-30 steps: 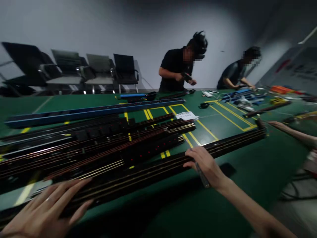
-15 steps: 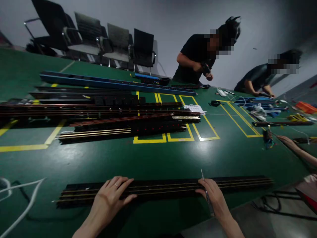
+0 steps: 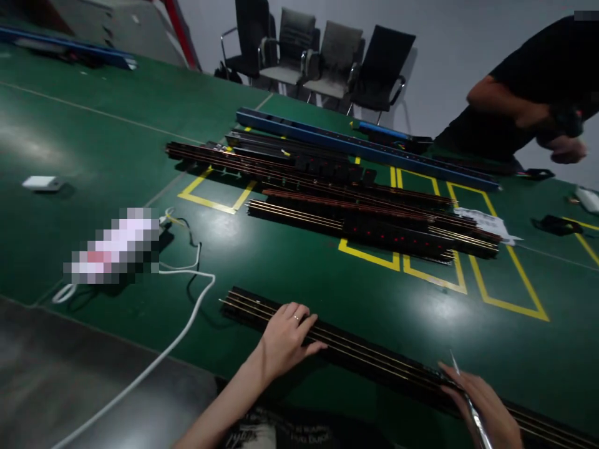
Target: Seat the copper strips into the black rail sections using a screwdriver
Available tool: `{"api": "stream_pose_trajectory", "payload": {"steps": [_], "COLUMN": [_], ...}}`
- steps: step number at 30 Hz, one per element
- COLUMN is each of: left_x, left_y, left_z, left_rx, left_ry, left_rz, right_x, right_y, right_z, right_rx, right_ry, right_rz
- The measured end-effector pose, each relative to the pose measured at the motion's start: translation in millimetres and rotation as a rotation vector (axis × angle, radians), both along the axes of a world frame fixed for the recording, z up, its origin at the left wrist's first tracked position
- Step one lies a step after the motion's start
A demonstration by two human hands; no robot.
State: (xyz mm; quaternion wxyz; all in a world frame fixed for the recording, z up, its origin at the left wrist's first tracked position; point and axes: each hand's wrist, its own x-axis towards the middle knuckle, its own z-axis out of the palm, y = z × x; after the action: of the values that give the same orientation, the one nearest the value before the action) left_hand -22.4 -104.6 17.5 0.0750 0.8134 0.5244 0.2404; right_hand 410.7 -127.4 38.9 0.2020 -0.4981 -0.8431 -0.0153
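A long black rail with brass strips (image 3: 374,362) lies along the near edge of the green table (image 3: 116,143). My left hand (image 3: 285,337) rests flat on the rail near its left end, fingers stretched out. My right hand (image 3: 486,408) lies on the rail further right and grips a thin metal tool (image 3: 470,405) that points up past the fingers. A pile of similar black rails (image 3: 355,206) lies further back on the yellow floor-style markings.
A long blue rail (image 3: 365,149) lies behind the pile. A white cable (image 3: 154,355) runs across the near left, beside a blurred-out object and a small white box (image 3: 42,183). A person in black (image 3: 528,106) stands at the far right. Chairs (image 3: 322,56) line the wall.
The view has swung left, so the rail now runs diagonally toward the lower right. Both hands stay on the rail, the right still holding the tool.
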Motion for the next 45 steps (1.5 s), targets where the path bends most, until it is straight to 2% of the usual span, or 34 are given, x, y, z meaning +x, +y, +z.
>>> {"api": "stream_pose_trajectory", "payload": {"steps": [2, 4, 7, 9, 10, 11, 13, 15, 17, 22, 27, 38, 45], "left_x": [-10, -27, -66, -92, -104, -114, -128, -134, -135, -131, -131, -128, -125], "left_y": [-13, -26, -35, -34, -33, -31, -27, -25, -23, -20, -18, -14, -13], "left_z": [1.8, 1.8, -1.4, -5.3, -7.8, -10.4, -15.9, -20.9, -24.8, -30.7, -33.5, -27.5, -25.2], "left_rx": [0.037, 0.107, 0.170, 0.139, 0.109, 0.071, 0.000, -0.051, -0.082, -0.099, -0.083, -0.126, -0.077], "left_ry": [-0.037, -0.066, -0.173, -0.304, -0.358, -0.392, -0.404, -0.383, -0.348, -0.247, -0.190, -0.118, -0.143], "left_rz": [0.058, 0.198, 0.559, 0.798, 0.878, 0.924, 0.928, 0.891, 0.860, 0.850, 0.878, 0.925, 0.918], "right_x": [-38, -91, -186, -249, -278, -304, -347, -377, -395, -406, -399, -340, -321], "right_y": [5, 13, 33, 50, 59, 67, 82, 94, 101, 104, 102, 100, 94], "right_z": [5.0, 11.9, 21.6, 25.9, 27.1, 27.7, 26.4, 21.7, 14.1, -3.2, -4.0, 6.0, 7.0], "right_rx": [-0.097, -0.233, -0.416, -0.566, -0.638, -0.709, -0.748, -0.807, -0.851, -0.995, -1.047, -1.018, -1.004], "right_ry": [0.097, 0.247, 0.520, 0.632, 0.677, 0.701, 0.737, 0.749, 0.758, 0.790, 0.770, 0.726, 0.735], "right_rz": [-0.052, -0.056, -0.044, -0.077, -0.054, 0.026, 0.238, 0.417, 0.479, 0.439, 0.415, 0.539, 0.536]}}
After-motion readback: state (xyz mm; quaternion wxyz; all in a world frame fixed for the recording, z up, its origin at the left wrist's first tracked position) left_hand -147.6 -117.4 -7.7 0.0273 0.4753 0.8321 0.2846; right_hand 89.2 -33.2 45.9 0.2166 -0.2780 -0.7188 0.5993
